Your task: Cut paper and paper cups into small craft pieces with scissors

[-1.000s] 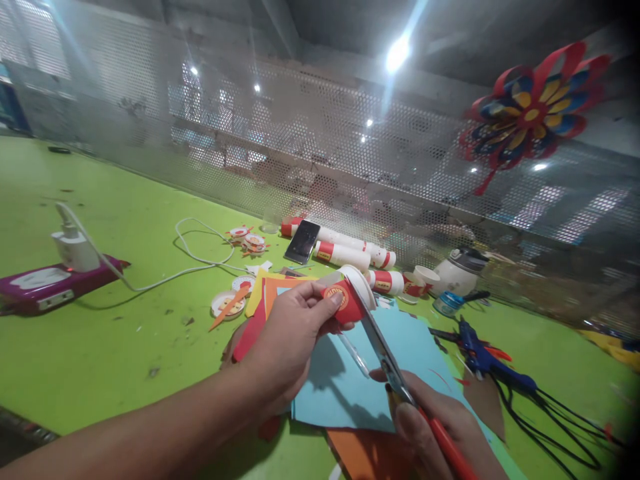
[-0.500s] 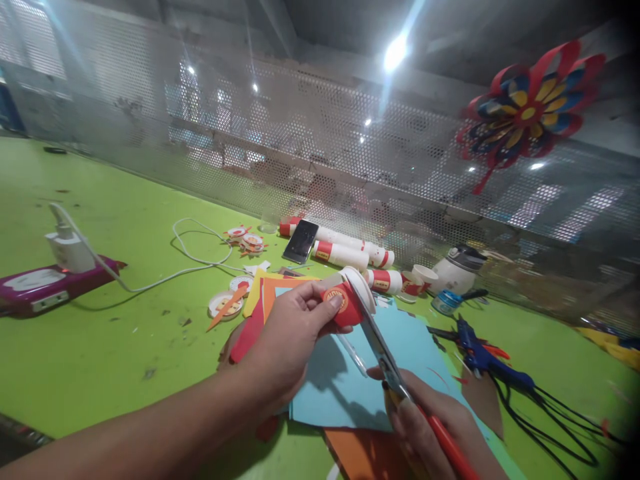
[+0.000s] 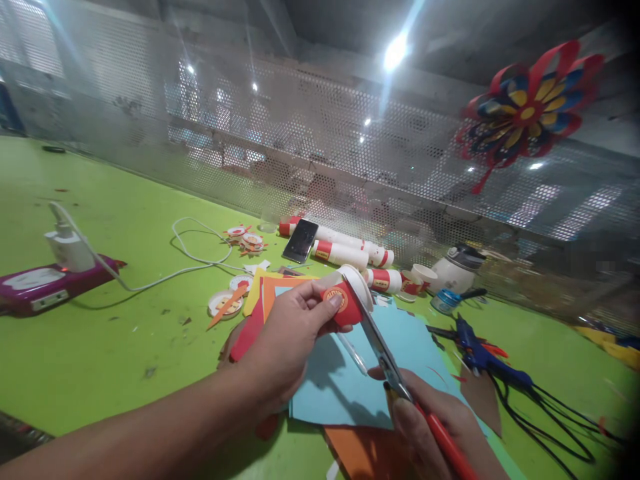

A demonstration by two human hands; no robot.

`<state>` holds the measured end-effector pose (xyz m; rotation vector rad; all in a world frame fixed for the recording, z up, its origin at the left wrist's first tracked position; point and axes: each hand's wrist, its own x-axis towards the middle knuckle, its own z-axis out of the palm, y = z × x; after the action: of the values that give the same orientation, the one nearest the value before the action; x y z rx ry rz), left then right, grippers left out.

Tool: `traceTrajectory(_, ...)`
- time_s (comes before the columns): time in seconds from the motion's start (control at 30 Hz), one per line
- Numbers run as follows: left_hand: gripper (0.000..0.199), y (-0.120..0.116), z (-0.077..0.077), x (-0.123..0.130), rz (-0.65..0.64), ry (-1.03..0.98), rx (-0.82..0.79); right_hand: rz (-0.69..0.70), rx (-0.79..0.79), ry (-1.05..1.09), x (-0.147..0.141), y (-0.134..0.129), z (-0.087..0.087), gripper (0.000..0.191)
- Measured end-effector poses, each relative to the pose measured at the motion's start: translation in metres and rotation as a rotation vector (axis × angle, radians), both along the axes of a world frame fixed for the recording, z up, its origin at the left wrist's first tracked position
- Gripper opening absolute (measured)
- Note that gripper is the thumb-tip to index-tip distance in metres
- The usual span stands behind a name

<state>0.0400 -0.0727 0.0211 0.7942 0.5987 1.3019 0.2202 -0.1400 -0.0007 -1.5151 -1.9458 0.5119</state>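
Note:
A red and white paper cup (image 3: 343,303) is pinched between the thumb and fingers of my left hand (image 3: 295,327), above the paper sheets. My right hand (image 3: 425,420) is closed round the red handles of a pair of scissors (image 3: 383,353). The scissor blades lie against the cup beside its white round end. Light blue paper (image 3: 340,393) lies under both hands, with a clear pen (image 3: 353,353) on it. Orange paper (image 3: 367,453) shows below the blue sheets.
Behind the hands lie a phone (image 3: 301,241) and stacked cups (image 3: 341,255). A blue glue gun (image 3: 493,360) with black cables lies right, near a blue jar (image 3: 446,301) and a kettle-like container (image 3: 457,267). A purple power strip (image 3: 60,287) with a white cable is left.
The scissor blades have drawn slightly closer together on the cup. My left hand has hardly moved.

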Motion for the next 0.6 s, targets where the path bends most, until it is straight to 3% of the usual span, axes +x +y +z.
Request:
traceTrajectory(0.4, 0.017, 0.003, -0.005, -0.002, -0.012, 0.039, -0.011, -0.034, -0.057, 0.111, -0.004, 0.005, 0.0, 0.049)
traceTrajectory(0.6, 0.019, 0.004, -0.006, -0.004, -0.047, 0.192, 0.047, -0.105, -0.01, 0.157, 0.002, 0.011, 0.01, 0.044)
